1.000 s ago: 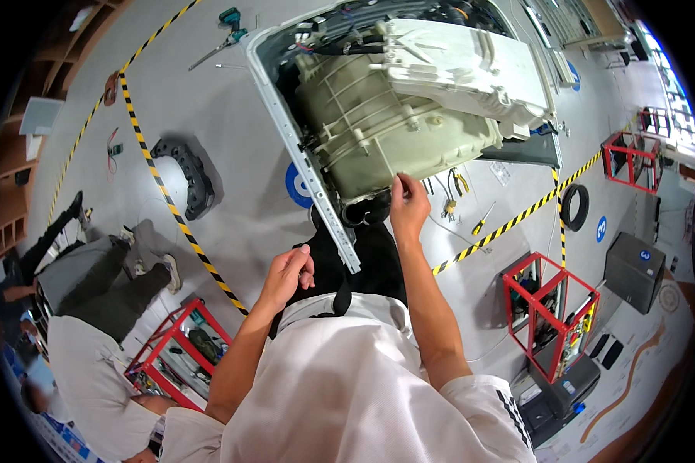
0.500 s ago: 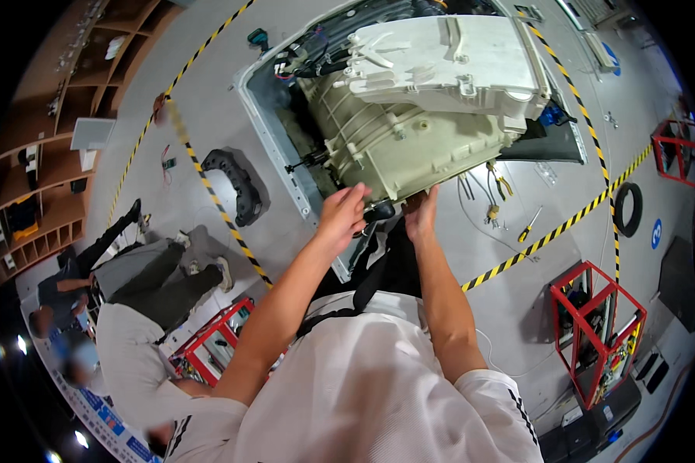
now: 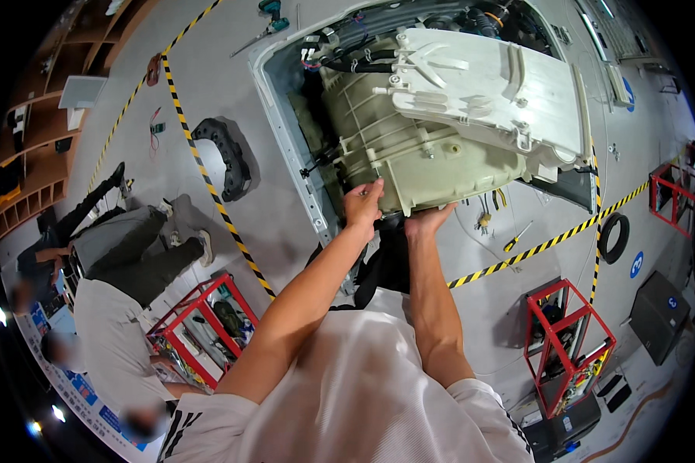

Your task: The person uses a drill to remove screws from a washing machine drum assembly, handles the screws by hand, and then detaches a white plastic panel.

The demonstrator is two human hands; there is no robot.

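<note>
A pale cream plastic washing machine tub point(image 3: 432, 176) lies in an opened grey metal cabinet point(image 3: 292, 166), with a white moulded plastic housing point(image 3: 486, 85) on top. My left hand point(image 3: 363, 204) is at the tub's near left edge, close to a small upright plastic post point(image 3: 373, 157). Its thumb and fingers are pinched together; what they hold, if anything, is too small to make out. Under the tub's near rim, my right hand point(image 3: 427, 222) touches the edge from below, its fingers mostly hidden by the tub. Black hoses point(image 3: 355, 65) run into the housing's left side.
On the floor lie a dark curved part point(image 3: 228, 158), a cordless drill point(image 3: 272, 17), a screwdriver point(image 3: 519, 236) and a black ring point(image 3: 614, 238). Red-framed tool carts point(image 3: 567, 343) stand behind right and left. Another person point(image 3: 116, 339) bends at the left. Striped tape marks the floor.
My left hand has moved up along the tub's edge, nearer the post. My right hand stays under the rim, now turned more palm-up. The whole view has shifted, and the person at left has shifted slightly.
</note>
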